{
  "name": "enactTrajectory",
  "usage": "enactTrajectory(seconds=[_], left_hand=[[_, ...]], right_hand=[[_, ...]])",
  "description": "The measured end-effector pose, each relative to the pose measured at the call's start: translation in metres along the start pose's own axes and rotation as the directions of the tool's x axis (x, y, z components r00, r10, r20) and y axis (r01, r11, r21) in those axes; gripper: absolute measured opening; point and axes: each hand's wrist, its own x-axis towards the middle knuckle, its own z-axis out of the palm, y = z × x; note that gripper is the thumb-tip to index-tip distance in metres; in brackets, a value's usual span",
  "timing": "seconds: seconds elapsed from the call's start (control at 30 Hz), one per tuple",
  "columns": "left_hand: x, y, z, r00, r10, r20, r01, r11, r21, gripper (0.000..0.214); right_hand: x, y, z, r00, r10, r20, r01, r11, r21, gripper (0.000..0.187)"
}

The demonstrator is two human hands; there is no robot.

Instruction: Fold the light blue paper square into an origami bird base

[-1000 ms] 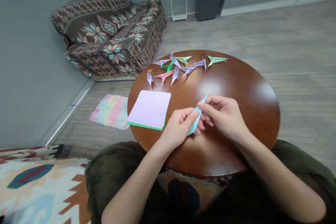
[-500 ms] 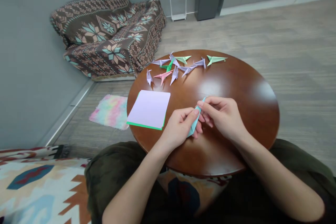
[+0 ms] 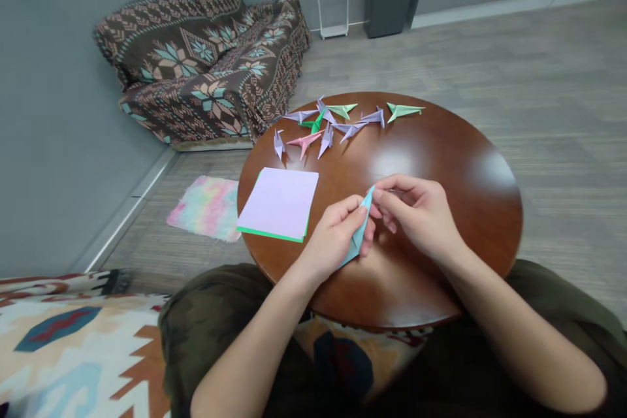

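Currently entered: one sheet of pale blue origami paper (image 3: 360, 236), folded to a narrow point and held just over the round wooden table (image 3: 470, 235), at about 7 o'clock from the table's centre. The lower part is grasped by the left hand (image 3: 336, 241), its fingers curled about the folded body. The upper tip is pinched by the right hand (image 3: 416, 217), with the thumb and forefinger closed on the paper and the other fingers bent inward. Neither hand is released. Hand folding is judged to be in progress, and any further crease on so narrow a form would be judged to call for a firm pinch and closely matched edges.

Also listed on the tabletop: a square stack of lilac paper (image 3: 278, 204) over green paper (image 3: 270, 236) at 9 o'clock, and a row of folded paper birds at 11 to 1 o'clock, among them a pink paper bird (image 3: 304, 142), a lilac paper bird (image 3: 349, 132) and a green paper bird (image 3: 404, 112). A tie-dyed cloth (image 3: 206, 208) lies on the floor beyond the table's 9 o'clock edge
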Motion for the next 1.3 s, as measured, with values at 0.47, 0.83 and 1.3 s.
enactTrajectory(seconds=[0.47, 0.83, 1.3], left_hand=[[0.002, -0.004, 0.001, 1.0, 0.022, -0.001, -0.021, 0.998, 0.065, 0.037], [0.0, -0.002, 0.006, 1.0, -0.018, 0.007, 0.018, 1.0, -0.009, 0.034], [0.0, -0.001, 0.011, 0.998, -0.062, 0.013, 0.063, 0.987, -0.148, 0.029]], right_hand=[[0.001, -0.001, 0.0, 0.999, -0.033, 0.015, 0.034, 0.998, -0.046, 0.011], [-0.002, -0.001, 0.002, 0.999, -0.053, -0.006, 0.053, 0.997, -0.057, 0.013], [-0.001, 0.001, 0.003, 1.0, -0.011, 0.021, 0.011, 1.0, 0.011, 0.012]])
